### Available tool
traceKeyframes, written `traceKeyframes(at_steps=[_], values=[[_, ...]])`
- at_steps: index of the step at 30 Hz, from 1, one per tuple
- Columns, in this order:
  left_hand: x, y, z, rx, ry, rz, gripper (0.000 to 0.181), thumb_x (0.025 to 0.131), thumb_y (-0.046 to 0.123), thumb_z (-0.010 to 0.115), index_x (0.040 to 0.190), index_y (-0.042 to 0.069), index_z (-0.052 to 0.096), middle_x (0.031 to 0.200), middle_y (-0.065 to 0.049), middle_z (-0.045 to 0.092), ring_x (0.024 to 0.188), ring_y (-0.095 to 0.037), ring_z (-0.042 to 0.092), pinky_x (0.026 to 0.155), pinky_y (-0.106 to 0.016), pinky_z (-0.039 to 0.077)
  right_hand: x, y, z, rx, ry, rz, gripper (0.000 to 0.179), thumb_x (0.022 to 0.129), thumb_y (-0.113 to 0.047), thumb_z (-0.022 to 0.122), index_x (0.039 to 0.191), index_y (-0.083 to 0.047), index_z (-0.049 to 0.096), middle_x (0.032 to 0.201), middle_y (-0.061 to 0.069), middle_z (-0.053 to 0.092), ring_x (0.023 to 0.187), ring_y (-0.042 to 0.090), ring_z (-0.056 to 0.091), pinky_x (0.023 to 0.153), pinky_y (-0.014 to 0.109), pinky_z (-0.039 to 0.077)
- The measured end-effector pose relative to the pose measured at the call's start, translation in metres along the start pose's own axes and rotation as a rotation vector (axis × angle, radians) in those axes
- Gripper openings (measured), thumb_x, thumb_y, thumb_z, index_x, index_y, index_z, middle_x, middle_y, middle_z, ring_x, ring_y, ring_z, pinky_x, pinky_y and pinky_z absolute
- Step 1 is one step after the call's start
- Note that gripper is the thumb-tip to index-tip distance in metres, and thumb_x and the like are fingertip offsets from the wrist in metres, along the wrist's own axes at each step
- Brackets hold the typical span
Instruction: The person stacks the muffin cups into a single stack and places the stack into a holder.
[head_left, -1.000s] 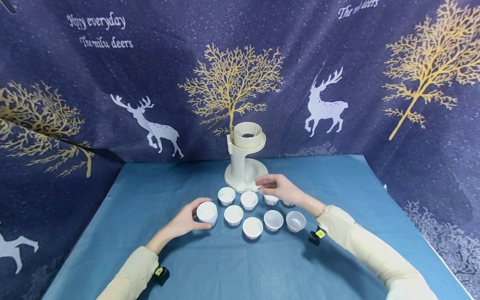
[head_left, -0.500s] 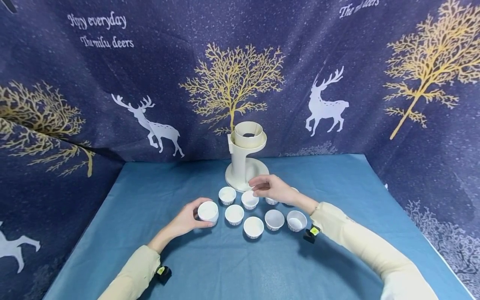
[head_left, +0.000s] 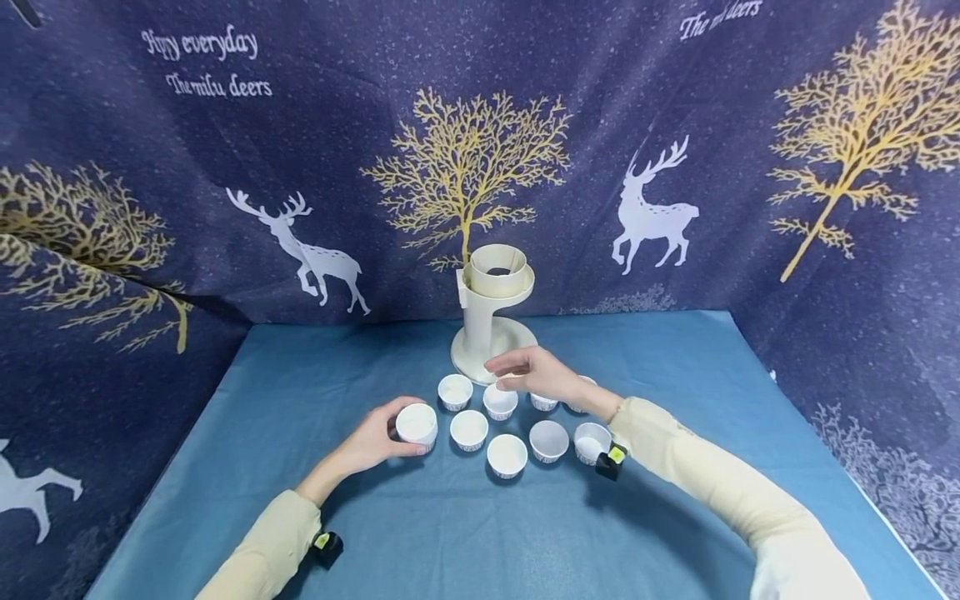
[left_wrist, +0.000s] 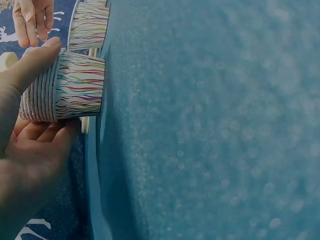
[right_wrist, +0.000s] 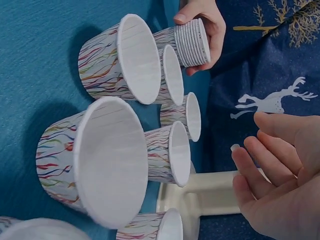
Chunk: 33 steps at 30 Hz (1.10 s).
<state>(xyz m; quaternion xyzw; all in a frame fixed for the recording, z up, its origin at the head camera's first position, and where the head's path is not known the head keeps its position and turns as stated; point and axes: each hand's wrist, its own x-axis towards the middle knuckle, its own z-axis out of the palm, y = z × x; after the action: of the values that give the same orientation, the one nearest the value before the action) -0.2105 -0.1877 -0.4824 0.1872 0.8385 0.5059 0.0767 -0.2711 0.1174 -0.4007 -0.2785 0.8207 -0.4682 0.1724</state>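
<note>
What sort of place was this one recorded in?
Probably a staged recording booth: a dark blue, deer-printed fabric backdrop lines the back and sides of a flat blue tabletop, and a small black box-shaped device sits near the left wrist.

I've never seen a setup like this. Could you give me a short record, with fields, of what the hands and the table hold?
Left hand: grips a nested stack of white paper cups with colourful wavy lines
Right hand: holds nothing, raised near a cream round-based stand
Loose white paper cups: eight, upright, in two uneven rows
Stand's ring: holds a cream open-topped cone
Table cover: blue cloth
Backdrop: dark-blue fabric with gold trees and white deer
</note>
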Motion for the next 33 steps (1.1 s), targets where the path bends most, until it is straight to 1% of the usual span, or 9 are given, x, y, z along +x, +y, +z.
traceKeyframes(at_steps=[6, 8, 15, 19, 26, 29, 33], values=[[-0.001, 0.002, 0.000, 0.032, -0.005, 0.000, 0.065, 0.064, 0.027, 0.083, 0.121, 0.019, 0.052, 0.118, -0.001, 0.057, 0.107, -0.018, 0.053, 0.092, -0.033, 0.043, 0.010, 0.001, 0.003, 0.010, -0.013, 0.008, 0.038, 0.082, -0.010, 0.067, 0.119, -0.008, 0.060, 0.122, 0.018, 0.058, 0.114, 0.029, 0.056, 0.091, 0.034, 0.047], [-0.001, 0.002, 0.000, 0.035, -0.006, 0.006, 0.064, 0.065, 0.026, 0.082, 0.121, 0.019, 0.052, 0.118, -0.002, 0.057, 0.107, -0.019, 0.053, 0.092, -0.033, 0.044, 0.013, 0.001, 0.005, 0.020, -0.015, 0.002, 0.039, 0.081, -0.009, 0.068, 0.119, -0.006, 0.059, 0.122, 0.020, 0.058, 0.114, 0.030, 0.055, 0.092, 0.033, 0.046], [0.000, 0.003, 0.000, 0.096, 0.010, 0.013, 0.065, 0.064, 0.029, 0.083, 0.121, 0.019, 0.052, 0.116, 0.000, 0.058, 0.105, -0.018, 0.054, 0.091, -0.033, 0.044, 0.022, 0.002, 0.008, 0.035, -0.033, -0.006, 0.041, 0.081, -0.008, 0.067, 0.121, -0.002, 0.057, 0.123, 0.021, 0.057, 0.115, 0.032, 0.054, 0.094, 0.032, 0.045], [0.000, 0.004, -0.001, 0.091, 0.008, 0.013, 0.065, 0.064, 0.028, 0.083, 0.121, 0.020, 0.052, 0.115, -0.001, 0.058, 0.105, -0.018, 0.055, 0.090, -0.032, 0.045, 0.027, 0.002, 0.010, 0.029, -0.051, -0.008, 0.043, 0.082, -0.007, 0.067, 0.122, 0.000, 0.055, 0.124, 0.024, 0.055, 0.116, 0.035, 0.052, 0.095, 0.035, 0.044], [-0.001, 0.002, -0.001, 0.092, 0.006, 0.030, 0.064, 0.065, 0.027, 0.082, 0.120, 0.022, 0.052, 0.115, 0.000, 0.059, 0.105, -0.017, 0.055, 0.089, -0.030, 0.045, 0.037, 0.005, 0.013, -0.008, -0.097, -0.037, 0.050, 0.079, -0.001, 0.067, 0.125, 0.007, 0.049, 0.126, 0.027, 0.052, 0.117, 0.037, 0.051, 0.100, 0.043, 0.038], [-0.001, 0.001, -0.001, 0.095, 0.005, 0.032, 0.064, 0.065, 0.027, 0.082, 0.121, 0.022, 0.052, 0.115, 0.000, 0.059, 0.104, -0.018, 0.055, 0.089, -0.030, 0.045, 0.041, 0.006, 0.013, -0.048, -0.124, -0.054, 0.052, 0.078, 0.000, 0.067, 0.125, 0.009, 0.047, 0.127, 0.028, 0.050, 0.117, 0.039, 0.050, 0.101, 0.045, 0.037], [-0.001, 0.001, -0.001, 0.104, 0.009, 0.026, 0.064, 0.065, 0.028, 0.082, 0.121, 0.022, 0.051, 0.115, 0.000, 0.058, 0.104, -0.017, 0.055, 0.089, -0.031, 0.045, 0.044, 0.004, 0.013, -0.110, -0.145, -0.044, 0.054, 0.077, 0.000, 0.068, 0.126, 0.010, 0.046, 0.127, 0.029, 0.050, 0.117, 0.040, 0.049, 0.101, 0.047, 0.036]])
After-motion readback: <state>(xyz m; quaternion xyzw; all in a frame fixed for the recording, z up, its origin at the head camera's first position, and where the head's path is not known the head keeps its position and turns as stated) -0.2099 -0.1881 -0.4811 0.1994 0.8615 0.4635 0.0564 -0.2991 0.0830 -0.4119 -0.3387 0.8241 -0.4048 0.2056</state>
